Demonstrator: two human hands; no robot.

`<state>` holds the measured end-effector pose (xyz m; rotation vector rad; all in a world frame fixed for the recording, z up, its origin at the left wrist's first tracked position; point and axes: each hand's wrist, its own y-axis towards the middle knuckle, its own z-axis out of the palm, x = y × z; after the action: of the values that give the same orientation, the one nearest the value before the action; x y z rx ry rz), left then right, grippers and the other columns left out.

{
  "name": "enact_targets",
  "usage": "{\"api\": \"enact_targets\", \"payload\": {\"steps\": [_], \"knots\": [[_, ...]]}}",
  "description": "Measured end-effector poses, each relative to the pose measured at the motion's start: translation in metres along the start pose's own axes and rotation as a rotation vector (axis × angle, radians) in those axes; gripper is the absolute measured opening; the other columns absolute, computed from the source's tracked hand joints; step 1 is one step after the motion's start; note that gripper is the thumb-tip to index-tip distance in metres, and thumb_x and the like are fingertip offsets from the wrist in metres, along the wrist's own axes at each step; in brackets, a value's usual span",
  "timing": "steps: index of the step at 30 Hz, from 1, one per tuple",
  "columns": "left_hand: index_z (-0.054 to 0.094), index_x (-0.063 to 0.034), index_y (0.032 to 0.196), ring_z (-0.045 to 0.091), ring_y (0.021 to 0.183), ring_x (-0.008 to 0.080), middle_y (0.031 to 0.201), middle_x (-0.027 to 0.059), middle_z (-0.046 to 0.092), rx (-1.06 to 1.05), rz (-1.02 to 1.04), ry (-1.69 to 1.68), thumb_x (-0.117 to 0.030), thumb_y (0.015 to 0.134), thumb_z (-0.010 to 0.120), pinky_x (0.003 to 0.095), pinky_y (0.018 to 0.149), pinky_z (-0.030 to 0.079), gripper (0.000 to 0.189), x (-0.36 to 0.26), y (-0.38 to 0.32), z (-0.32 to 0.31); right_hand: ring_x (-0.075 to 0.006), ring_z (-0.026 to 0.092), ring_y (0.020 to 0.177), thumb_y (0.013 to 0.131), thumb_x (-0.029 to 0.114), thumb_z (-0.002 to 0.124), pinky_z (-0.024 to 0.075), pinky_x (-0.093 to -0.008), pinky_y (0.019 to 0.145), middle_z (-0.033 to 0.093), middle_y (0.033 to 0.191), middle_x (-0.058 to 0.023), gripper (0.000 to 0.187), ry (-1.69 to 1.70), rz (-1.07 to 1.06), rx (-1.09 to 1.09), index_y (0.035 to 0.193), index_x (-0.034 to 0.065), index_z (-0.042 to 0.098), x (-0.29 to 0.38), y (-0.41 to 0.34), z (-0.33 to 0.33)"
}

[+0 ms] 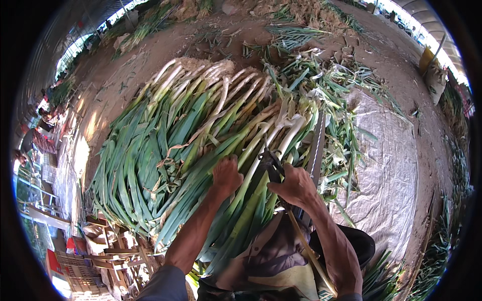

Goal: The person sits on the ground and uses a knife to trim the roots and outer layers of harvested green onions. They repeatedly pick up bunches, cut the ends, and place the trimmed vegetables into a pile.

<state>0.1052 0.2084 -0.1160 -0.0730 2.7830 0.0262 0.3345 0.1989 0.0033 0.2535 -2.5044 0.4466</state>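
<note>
Long-stemmed leeks or large green onions [131,158] lie in a broad heap before me, roots at the far side and green leaves towards me. My left hand [228,176] is curled into a fist over the leaves and stems, closed on a leek; its fingertips are hidden. My right hand [295,184] grips a black air blow gun [271,161], whose thin nozzle points away from me over the white stalks [292,131]. From the gun a yellowish hose [307,246] trails back beneath my right forearm. Close to my right hand runs a dark flat bar [317,146] with a white wavy line.
Stripped leaves and peelings [335,82] are piled beyond the bar and to its right. A whitish woven sheet [388,169] covers the dirt floor [158,49] at right. Wooden slats [120,259] and a wicker basket [81,271] stand at lower left. More onions [297,35] lie farther off.
</note>
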Motion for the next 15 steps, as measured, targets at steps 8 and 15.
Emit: {"api": "enact_targets", "payload": {"steps": [8, 15], "knots": [[0.056, -0.0015, 0.11, 0.06, 0.105, 0.0429, 0.108, 0.024, 0.061, -0.006, -0.005, 0.016, -0.01, 0.07, 0.065, 0.0517, 0.09, 0.05, 0.042, 0.007, -0.004, 0.004, -0.0383, 0.068, 0.073, 0.073, 0.035, 0.072, 0.0545, -0.0458, 0.071, 0.067, 0.078, -0.0263, 0.051, 0.069, 0.039, -0.036, 0.095, -0.0101, 0.062, 0.003, 0.008, -0.008], [0.057, -0.0033, 0.109, 0.061, 0.102, 0.0428, 0.106, 0.0234, 0.06, 0.015, -0.021, 0.063, -0.01, 0.07, 0.065, 0.0522, 0.087, 0.051, 0.041, 0.004, -0.002, 0.009, -0.0332, 0.065, 0.063, 0.072, 0.033, 0.075, 0.0525, -0.0434, 0.064, 0.065, 0.071, -0.023, 0.048, 0.069, -0.05, -0.032, 0.088, -0.0094, 0.062, 0.0, 0.003, 0.0]]}}
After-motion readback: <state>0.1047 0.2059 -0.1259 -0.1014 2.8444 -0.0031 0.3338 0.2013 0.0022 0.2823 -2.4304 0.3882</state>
